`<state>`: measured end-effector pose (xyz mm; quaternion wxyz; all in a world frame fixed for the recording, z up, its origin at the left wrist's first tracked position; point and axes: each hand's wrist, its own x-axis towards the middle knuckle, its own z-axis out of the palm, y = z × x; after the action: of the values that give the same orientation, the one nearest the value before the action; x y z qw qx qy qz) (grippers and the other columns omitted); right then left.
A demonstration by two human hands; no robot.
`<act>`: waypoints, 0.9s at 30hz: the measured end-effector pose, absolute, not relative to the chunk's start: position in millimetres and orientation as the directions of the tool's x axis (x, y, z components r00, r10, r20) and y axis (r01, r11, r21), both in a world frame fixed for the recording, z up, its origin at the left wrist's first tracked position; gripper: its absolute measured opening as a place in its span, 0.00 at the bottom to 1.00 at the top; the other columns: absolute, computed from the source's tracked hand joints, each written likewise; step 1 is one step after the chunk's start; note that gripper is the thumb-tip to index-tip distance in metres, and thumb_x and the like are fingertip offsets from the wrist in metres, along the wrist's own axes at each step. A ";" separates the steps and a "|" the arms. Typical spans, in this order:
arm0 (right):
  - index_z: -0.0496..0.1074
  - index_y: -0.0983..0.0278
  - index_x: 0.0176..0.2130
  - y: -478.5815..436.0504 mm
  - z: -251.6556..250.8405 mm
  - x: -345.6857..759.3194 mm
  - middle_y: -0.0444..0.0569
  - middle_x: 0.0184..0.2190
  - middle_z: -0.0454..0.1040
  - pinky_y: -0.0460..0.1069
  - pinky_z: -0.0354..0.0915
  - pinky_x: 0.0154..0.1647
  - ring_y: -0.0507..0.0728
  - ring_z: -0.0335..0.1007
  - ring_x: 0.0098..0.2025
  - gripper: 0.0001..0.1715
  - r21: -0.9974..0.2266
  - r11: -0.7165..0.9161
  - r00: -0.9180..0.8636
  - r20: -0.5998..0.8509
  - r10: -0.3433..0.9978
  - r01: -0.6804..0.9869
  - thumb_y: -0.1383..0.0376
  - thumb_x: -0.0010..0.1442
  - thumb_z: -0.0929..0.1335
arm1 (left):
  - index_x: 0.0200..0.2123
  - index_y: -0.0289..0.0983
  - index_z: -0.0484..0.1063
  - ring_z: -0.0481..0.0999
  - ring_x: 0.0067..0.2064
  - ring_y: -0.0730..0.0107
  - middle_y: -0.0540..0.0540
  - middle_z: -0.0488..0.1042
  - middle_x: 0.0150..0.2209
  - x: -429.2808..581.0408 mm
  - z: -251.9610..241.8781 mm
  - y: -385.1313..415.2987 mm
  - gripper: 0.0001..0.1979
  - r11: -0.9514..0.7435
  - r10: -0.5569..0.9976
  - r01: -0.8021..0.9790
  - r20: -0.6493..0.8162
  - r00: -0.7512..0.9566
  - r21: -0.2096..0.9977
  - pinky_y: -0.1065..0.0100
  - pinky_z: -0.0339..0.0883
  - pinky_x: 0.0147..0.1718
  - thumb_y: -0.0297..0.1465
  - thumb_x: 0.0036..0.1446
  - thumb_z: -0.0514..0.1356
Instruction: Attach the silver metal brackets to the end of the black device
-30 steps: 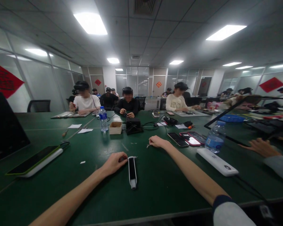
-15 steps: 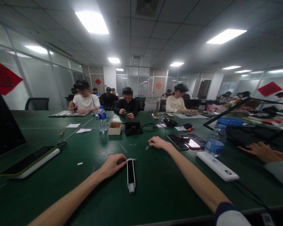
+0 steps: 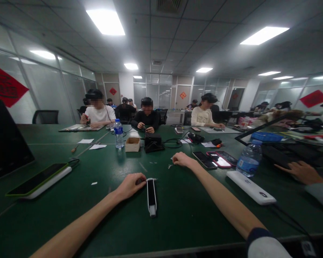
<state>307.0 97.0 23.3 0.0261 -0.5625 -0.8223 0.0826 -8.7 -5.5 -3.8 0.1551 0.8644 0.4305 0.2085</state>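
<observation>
Slim black-and-white handheld device (image 3: 151, 197) lies on the green table (image 3: 70, 222), near centre; the left hand (image 3: 130, 186) curls at its far end, grip unclear. The right hand (image 3: 184, 159) rests fingers loosely extended beside small metal parts (image 3: 169, 166), lying unfitted.

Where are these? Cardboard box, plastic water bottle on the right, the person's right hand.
cardboard box (image 3: 132, 147): head view, on its front wall.
plastic water bottle (image 3: 249, 161): head view, on the middle of its body.
right hand (image 3: 182, 159): head view, on the back of the hand.
</observation>
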 end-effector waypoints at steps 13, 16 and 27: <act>0.77 0.63 0.37 93.7 17.5 296.9 0.50 0.38 0.78 0.44 0.62 0.36 0.55 0.73 0.39 0.08 -0.132 0.356 -0.366 -0.060 0.929 0.925 0.65 0.56 0.69 | 0.41 0.37 0.74 0.73 0.33 0.67 0.47 0.76 0.35 -6.3 2.1 -8.3 0.13 -0.584 0.805 0.673 0.219 0.551 0.453 0.68 0.66 0.33 0.38 0.59 0.56; 0.77 0.64 0.35 95.4 14.2 295.8 0.50 0.35 0.78 0.43 0.61 0.32 0.54 0.73 0.35 0.09 -0.137 0.329 -0.342 -0.081 0.936 0.934 0.62 0.55 0.70 | 0.41 0.37 0.74 0.73 0.33 0.67 0.47 0.76 0.35 -6.1 2.3 -7.7 0.14 -0.580 0.808 0.673 0.216 0.548 0.459 0.68 0.66 0.32 0.39 0.59 0.55; 0.71 0.67 0.42 94.7 13.6 310.4 0.58 0.42 0.74 0.48 0.60 0.41 0.59 0.69 0.44 0.16 -0.075 0.225 -0.211 0.163 0.964 0.971 0.60 0.65 0.60 | 0.40 0.38 0.74 0.73 0.32 0.67 0.48 0.76 0.33 -5.3 5.3 -9.3 0.14 -0.583 0.807 0.673 0.231 0.544 0.455 0.69 0.65 0.32 0.40 0.59 0.56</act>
<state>310.4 94.7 13.6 0.0872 -0.6220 -0.7778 -0.0216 -5.3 -9.3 5.3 0.1585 0.8641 0.4281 0.2119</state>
